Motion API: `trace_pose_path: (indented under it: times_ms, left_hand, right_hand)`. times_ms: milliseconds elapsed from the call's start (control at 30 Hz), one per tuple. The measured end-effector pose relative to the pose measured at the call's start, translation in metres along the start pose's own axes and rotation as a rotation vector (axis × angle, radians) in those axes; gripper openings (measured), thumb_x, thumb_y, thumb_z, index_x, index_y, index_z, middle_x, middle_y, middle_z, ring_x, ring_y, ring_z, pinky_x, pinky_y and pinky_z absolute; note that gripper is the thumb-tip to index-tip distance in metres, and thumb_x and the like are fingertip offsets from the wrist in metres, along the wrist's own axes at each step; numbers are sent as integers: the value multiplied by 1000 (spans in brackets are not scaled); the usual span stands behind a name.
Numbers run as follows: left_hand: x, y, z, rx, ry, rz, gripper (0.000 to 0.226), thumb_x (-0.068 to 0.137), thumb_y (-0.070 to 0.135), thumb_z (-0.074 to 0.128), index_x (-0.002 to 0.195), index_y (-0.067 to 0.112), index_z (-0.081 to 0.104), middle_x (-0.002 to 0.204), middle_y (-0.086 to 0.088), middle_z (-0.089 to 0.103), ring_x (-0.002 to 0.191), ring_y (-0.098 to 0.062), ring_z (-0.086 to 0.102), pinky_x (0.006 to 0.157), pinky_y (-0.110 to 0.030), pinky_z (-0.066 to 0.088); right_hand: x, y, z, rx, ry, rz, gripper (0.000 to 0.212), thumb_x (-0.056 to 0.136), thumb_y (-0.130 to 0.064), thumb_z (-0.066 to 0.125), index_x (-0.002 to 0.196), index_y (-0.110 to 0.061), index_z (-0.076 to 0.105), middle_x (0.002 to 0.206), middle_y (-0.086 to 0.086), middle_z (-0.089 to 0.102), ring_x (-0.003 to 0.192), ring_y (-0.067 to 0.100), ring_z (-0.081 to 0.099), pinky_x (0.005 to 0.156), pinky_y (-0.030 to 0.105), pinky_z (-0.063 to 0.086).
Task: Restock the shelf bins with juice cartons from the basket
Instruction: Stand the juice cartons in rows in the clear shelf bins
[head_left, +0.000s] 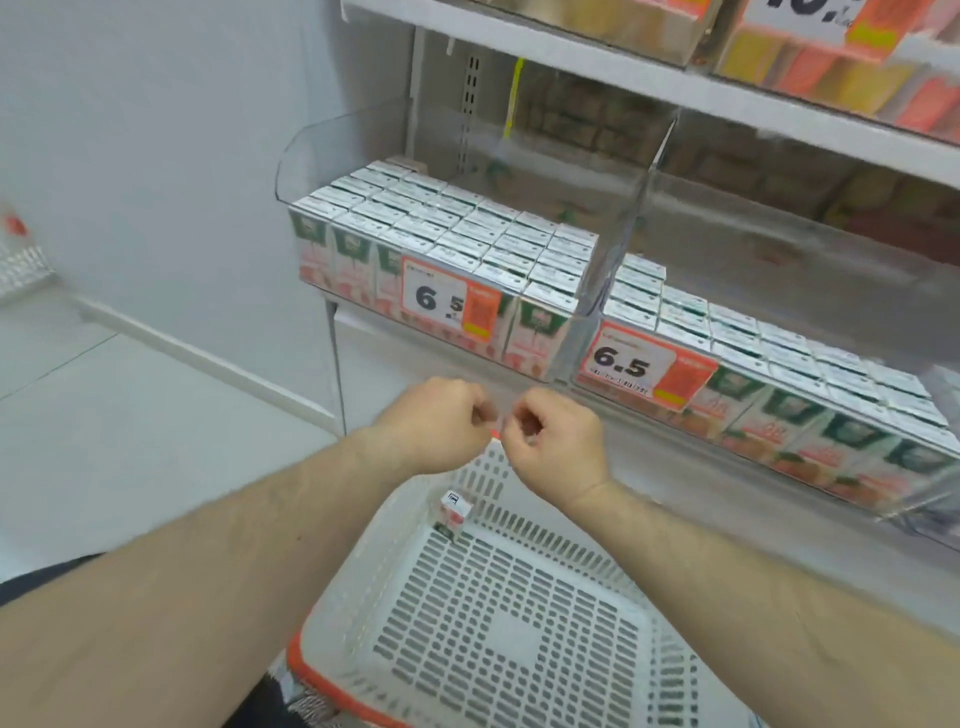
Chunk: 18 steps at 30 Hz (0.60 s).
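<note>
Filling both clear bins (582, 317) mid-frame, cartons (447, 228) leave headroom above. Left hand (436, 426) and right hand (556, 441) curl together, pinching something small; one carton (456, 512) lies in the basket (519, 644) below.

Both forearms reach fwd, bare, converging at centre. Left hand (434, 423) & right hand (553, 441) sit knuckles-up, fingers curled, fingertips nearly meeting. Whether they pinch something between them: can't tell.
</note>
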<state>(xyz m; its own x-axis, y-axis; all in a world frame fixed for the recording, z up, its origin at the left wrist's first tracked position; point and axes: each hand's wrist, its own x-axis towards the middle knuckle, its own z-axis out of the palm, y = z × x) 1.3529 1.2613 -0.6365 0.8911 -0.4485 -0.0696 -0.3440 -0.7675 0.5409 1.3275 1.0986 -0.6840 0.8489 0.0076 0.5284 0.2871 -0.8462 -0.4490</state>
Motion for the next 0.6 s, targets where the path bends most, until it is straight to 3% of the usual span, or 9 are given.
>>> trace_pose_path:
  times_ms: [67, 133, 233, 300, 400, 433, 500, 533, 600]
  left_hand:
    - [-1, -16, 4, 52, -93, -80, 31, 88, 19, 51, 114, 28, 66, 119, 7, 66, 109, -16, 59, 96, -32, 48]
    - [-2, -25, 6, 89, -142, -108, 33, 89, 21, 50, 116, 29, 65, 123, 9, 64, 114, -14, 56, 99, -33, 46]
    - [-4, -30, 7, 74, -184, -119, 32, 89, 23, 51, 116, 31, 65, 120, 12, 63, 112, -12, 56, 98, -34, 48]
    - [1, -33, 8, 63, -209, -127, 30, 90, 24, 52, 116, 32, 65, 120, 11, 63, 110, -12, 56, 97, -34, 48]
    - [11, -36, 13, 84, -264, -148, 29, 91, 25, 52, 117, 31, 65, 120, 11, 62, 112, -12, 56, 98, -34, 47]
    - [14, -36, 15, 84, -280, -154, 29, 91, 24, 52, 117, 31, 64, 120, 11, 62, 112, -12, 56, 98, -33, 47]
    - [20, -34, 18, 70, -311, -160, 32, 92, 24, 51, 120, 31, 63, 122, 11, 61, 113, -12, 56, 97, -31, 47]
    - [23, -33, 20, 67, -329, -162, 33, 92, 24, 50, 122, 30, 62, 124, 11, 60, 112, -12, 56, 97, -30, 47]
    - [27, -32, 23, 67, -366, -168, 35, 91, 26, 51, 124, 30, 61, 127, 10, 60, 112, -13, 56, 95, -29, 47]
  right_hand:
    - [-15, 13, 25, -78, -275, 139, 12, 82, -23, 57, 73, -16, 59, 71, -1, 59, 70, 24, 57, 60, 35, 46]
    - [-26, 25, 48, -168, -576, 264, 13, 87, -24, 55, 96, -20, 65, 90, -1, 66, 88, 24, 62, 69, 33, 48]
    - [-39, 44, 85, -166, -929, 429, 38, 92, -23, 47, 129, -29, 53, 121, 0, 62, 101, 21, 59, 78, 33, 50]
    - [-45, 56, 110, -139, -1079, 456, 57, 91, -19, 49, 144, -35, 38, 129, 4, 59, 106, 24, 59, 80, 33, 49]
    - [-48, 65, 140, -78, -1191, 471, 75, 89, -20, 56, 154, -34, 21, 140, 8, 52, 107, 26, 57, 84, 33, 46]
    - [-49, 69, 152, -33, -1197, 530, 73, 88, -23, 57, 152, -31, 24, 139, 8, 50, 109, 27, 57, 87, 37, 46]
    - [-56, 78, 187, 25, -1227, 568, 56, 84, -32, 59, 137, -32, 39, 122, 6, 52, 98, 22, 53, 78, 37, 44]
    - [-79, 115, 234, 15, -1201, 565, 53, 78, -41, 62, 127, -36, 41, 114, 2, 49, 94, 21, 50, 76, 38, 41]
    - [-116, 189, 302, -59, -1081, 484, 67, 61, -72, 65, 117, -44, 43, 118, -2, 56, 97, 25, 54, 80, 42, 43]
